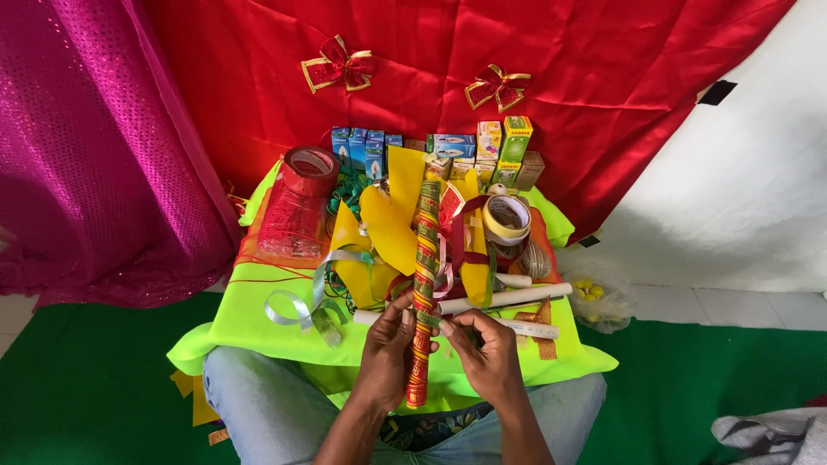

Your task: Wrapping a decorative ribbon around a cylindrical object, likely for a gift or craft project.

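Fingers of both the left hand (389, 344) and right hand (484, 346) clamp the patterned stick (424, 284) mid-frame (steadying it upright over the lime cloth (250, 319)).

We see a bright, evenly lit scene with saturated colours. Soft daylight seems to come from about two o'clock, where the white wall (741, 198) looks nearly washed out. The red satin cloth (551, 52) carries gentle sheen along its folds at twelve o'clock. Shadows are faint, darkest under the lime cloth (250, 319) around six o'clock. Focus stays sharp at the centre; we notice slight wide-angle bending towards nine and three o'clock.
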